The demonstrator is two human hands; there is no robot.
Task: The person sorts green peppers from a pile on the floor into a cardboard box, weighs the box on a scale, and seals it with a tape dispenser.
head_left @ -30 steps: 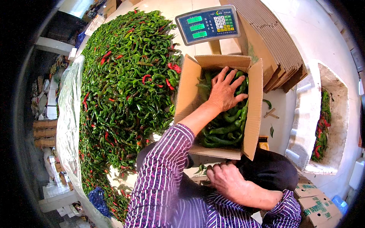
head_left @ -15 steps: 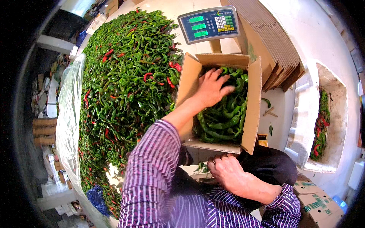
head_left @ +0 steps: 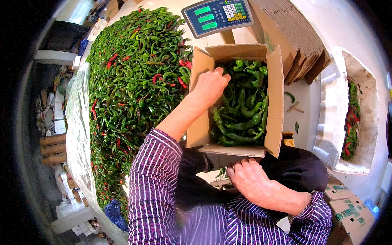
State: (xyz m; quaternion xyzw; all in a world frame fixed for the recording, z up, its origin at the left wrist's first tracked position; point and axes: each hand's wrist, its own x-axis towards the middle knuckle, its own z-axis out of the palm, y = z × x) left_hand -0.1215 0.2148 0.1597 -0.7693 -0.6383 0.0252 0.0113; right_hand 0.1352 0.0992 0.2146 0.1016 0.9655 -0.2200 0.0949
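Observation:
An open cardboard box (head_left: 274,102) stands in front of me, with long green peppers (head_left: 243,122) inside. My left hand (head_left: 210,85) reaches over its left side. The fingers are bent down at the upper left of the peppers, and whatever they may hold is hidden. Below the near edge of the box, my right hand (head_left: 247,173) rests by my knee with its fingers curled under. Its palm is out of sight. To the left spreads a large heap of green peppers (head_left: 134,81) with some red ones mixed in.
Behind the box is a scale display (head_left: 217,17). Flattened cardboard boxes (head_left: 292,36) are stacked at the back right. A white foam box (head_left: 332,110) holding red and green peppers stands on the right. Clear plastic sheeting (head_left: 79,134) edges the heap; printed cartons (head_left: 347,212) lie at the lower right.
My left hand has moved left from over the middle of the peppers to the box's left side, its spread fingers now bent together. The right hand stays below the box, still curled.

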